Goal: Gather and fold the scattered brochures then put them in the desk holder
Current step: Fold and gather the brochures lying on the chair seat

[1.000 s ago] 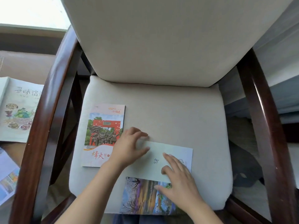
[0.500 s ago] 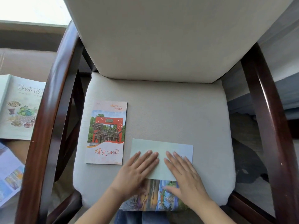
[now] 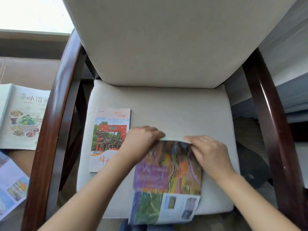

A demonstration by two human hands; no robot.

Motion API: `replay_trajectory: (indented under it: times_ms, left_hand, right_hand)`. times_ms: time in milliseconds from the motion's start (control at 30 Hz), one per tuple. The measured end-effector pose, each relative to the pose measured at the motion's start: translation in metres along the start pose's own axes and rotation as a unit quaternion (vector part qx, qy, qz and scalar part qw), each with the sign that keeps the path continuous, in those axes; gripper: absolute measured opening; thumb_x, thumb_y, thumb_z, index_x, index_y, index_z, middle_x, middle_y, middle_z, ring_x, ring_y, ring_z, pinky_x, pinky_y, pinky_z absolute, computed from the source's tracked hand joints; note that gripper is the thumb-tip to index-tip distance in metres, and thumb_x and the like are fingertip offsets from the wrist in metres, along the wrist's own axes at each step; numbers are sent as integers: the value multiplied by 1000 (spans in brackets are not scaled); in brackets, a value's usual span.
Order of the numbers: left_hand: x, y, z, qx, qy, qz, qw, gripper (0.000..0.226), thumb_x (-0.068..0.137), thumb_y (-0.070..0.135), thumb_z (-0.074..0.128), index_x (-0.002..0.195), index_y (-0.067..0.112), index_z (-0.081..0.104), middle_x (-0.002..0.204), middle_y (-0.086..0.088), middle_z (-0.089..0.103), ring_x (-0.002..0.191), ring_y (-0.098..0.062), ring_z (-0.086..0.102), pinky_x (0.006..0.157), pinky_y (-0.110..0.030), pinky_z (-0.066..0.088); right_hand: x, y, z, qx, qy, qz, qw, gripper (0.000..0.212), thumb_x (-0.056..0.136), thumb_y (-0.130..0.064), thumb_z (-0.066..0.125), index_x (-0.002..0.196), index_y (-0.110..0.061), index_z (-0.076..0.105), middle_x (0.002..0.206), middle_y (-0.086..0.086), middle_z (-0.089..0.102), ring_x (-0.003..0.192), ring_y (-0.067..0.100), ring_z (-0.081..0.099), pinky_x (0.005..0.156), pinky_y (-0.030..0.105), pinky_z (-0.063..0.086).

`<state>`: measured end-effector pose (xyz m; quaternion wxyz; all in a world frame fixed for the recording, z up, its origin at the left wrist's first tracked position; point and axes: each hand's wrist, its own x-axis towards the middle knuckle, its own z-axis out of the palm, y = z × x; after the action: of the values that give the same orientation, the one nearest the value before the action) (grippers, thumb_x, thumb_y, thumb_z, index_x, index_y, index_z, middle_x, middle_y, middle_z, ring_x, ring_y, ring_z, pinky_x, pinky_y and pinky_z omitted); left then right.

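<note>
A colourful brochure (image 3: pixel 168 177) lies on the chair seat cushion (image 3: pixel 166 107), its near end hanging over the front edge. My left hand (image 3: pixel 141 140) and my right hand (image 3: pixel 206 150) both pinch its far edge, which is lifted slightly off the cushion. The printed purple, orange and green side faces up. A folded brochure with a red gate photo (image 3: pixel 109 139) lies flat to the left on the cushion, partly under my left wrist. No desk holder is in view.
Dark wooden armrests (image 3: pixel 55 124) flank the seat on both sides. A pale booklet with food pictures (image 3: pixel 21 117) and a blue brochure (image 3: pixel 11 189) lie on a surface to the left of the chair.
Both hands were pressing flat on the brochure's pale folded-over panel. Now they grip its far edge, and the colourful printed side shows where the pale panel was.
</note>
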<state>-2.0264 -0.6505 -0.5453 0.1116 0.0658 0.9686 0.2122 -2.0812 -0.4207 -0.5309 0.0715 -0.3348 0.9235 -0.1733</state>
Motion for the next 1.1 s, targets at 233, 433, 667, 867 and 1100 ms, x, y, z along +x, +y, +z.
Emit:
replay_trajectory:
  times_ms: [233,433,667,867,1100]
  left_hand:
    - [52,-2,-26,9,70,-36,997,36,96,21,46,131,28,52,129,5,59,113,-21,55,84,-37,49]
    - [23,3,32,19,-51,-58,997,59,94,26,50,147,25,24,158,-1,23,145,-21,21,118,-40,22]
    - [7,-6,72,71,-105,-69,990,114,72,71,58,150,27,-13,157,3,-24,146,-18,-18,121,-41,-3]
    - [4,-9,74,54,-67,-55,995,67,93,51,45,150,35,14,162,7,4,149,-15,6,120,-37,11]
    - [-3,-14,41,-132,160,-76,975,61,82,41,61,138,26,43,139,8,50,126,-10,47,103,-34,43]
  right_hand:
    - [68,18,-16,-13,49,11,999,35,76,0,68,106,-17,73,111,0,73,103,21,67,83,34,54]
    - [33,33,26,-10,-107,39,993,44,80,-9,67,122,-21,63,143,0,50,133,21,45,106,38,39]
    - [19,52,52,-13,-244,14,970,98,75,-62,59,147,-46,-5,158,-23,-11,145,0,-16,120,36,-6]
    - [6,37,53,-66,-196,1,978,74,82,-49,64,146,-34,31,154,-9,32,143,15,31,120,41,15]
    - [0,21,10,16,-30,59,998,43,69,-1,79,106,-21,73,102,-6,74,89,16,70,74,23,50]
